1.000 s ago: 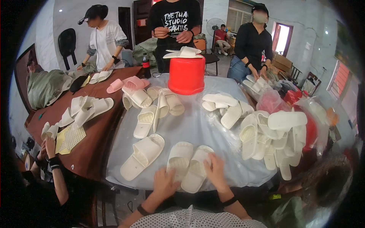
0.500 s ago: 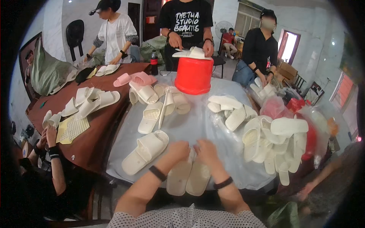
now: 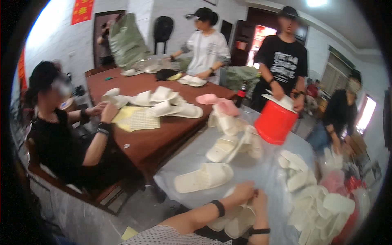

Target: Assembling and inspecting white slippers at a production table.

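Note:
A pair of white slippers (image 3: 239,223) lies at the near edge of the plastic-covered table, partly hidden under my hands. My left hand (image 3: 243,192) is closed over the far part of the pair, its fingertips bent inward. My right hand (image 3: 259,201) is closed too, and its fingers meet those of the left. A tiny dark reddish spot shows between them; what the fingers pinch cannot be made out. Just beyond my left hand lies a single white slipper (image 3: 203,177). More white slippers (image 3: 224,148) and pink slippers (image 3: 225,105) lie farther back.
White slippers are heaped at right (image 3: 322,212). A person in black works over an upturned red bucket (image 3: 276,122) at the far side. The brown table (image 3: 151,145) at left bears slippers and a yellow sheet (image 3: 136,118); a seated person (image 3: 61,134) works there. Others stand behind.
The view has swung left and tilted, so the tables shift rightward in the picture. My hands have drawn closer together over the slippers, fingers now touching.

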### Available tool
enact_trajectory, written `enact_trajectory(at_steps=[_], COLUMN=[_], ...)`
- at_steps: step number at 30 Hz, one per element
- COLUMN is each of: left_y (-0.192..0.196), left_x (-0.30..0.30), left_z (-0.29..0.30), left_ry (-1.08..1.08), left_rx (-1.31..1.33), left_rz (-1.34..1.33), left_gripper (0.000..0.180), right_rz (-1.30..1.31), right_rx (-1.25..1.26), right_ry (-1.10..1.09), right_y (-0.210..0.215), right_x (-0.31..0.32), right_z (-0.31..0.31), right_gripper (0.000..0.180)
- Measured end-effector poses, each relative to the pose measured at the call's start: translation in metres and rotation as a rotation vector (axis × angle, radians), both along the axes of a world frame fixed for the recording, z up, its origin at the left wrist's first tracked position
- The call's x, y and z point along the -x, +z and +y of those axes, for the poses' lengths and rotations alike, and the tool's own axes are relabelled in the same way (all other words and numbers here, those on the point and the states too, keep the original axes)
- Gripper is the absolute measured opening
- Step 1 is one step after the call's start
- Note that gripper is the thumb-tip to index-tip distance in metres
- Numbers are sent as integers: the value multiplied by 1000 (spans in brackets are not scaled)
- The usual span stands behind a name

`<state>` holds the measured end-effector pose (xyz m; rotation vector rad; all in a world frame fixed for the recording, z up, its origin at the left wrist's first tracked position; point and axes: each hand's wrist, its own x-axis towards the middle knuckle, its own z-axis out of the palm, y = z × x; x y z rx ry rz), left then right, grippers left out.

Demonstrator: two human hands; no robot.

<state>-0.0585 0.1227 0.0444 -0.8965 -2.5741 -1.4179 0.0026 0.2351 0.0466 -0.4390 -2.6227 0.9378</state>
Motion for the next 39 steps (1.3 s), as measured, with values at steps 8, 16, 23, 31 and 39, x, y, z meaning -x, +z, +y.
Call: enact_trajectory(at_steps=[8,16,23,31,39], left_y=[-8,-32,-26,-2,4], left_x=[21,22,9,20,8], left_z=[-11,-10,-12,-16,-13], left_ry=[-200,-250,-153,-84,-115], left_rx=[-262,-260,-37,-51,-98], left_rz=[-419,-442,-158,-155,-221], left_gripper=[25,27,17,15,18], right_rz=[151,177,577,404,533], right_rx=[-46,44,-210,-276,-67], right_ry=[42,1,267,562,416], right_y=[-12,-7,107,225,203], right_x=[11,-5,-57,-142,-185], right_z=[6,-4,-72,-112,-129], right_gripper=[7,8,19,16,16])
